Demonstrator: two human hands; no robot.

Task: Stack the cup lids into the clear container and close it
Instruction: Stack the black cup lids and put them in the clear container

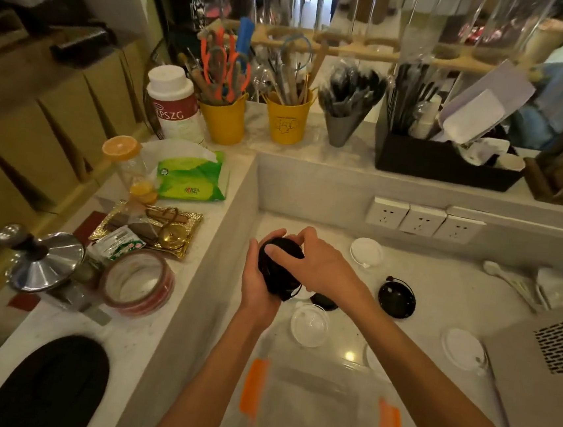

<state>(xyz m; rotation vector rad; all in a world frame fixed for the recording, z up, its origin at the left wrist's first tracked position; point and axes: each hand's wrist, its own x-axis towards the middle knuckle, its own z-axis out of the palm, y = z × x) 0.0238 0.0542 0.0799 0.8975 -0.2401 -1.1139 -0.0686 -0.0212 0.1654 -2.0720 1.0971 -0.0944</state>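
Head view. Grips a stack of black lids [277, 275] in the left hand [259, 281], fingers wrapped round its side, above the bench [438, 283] and just beyond the clear container [317, 402]. Clamps the right hand [317, 268] over the top of the same stack, thumb and fingertips curled onto it, apparently squaring the lids together. Neither of the hands free.

On progress, as a judgement: gathering seemingly under way, packing not yet begun as far as can be told. About the clear container itself: orange clasps [253, 386] on both sides; too blurred to tell whether its cover is on or whether any lids lie inside.

Left to collect, beyond the clear container: a clear lid [309, 324] just past its far edge, a lone black lid [396, 299] farther off to the right, a dark lid [325, 302] partly hidden under the right wrist, a white lid [366, 252] farthest away. To the right of the clear container, near it, a second white lid [462, 347].

Left to do, by this reckoning: pick up the loose lids, set every stack inside, close and clasp.
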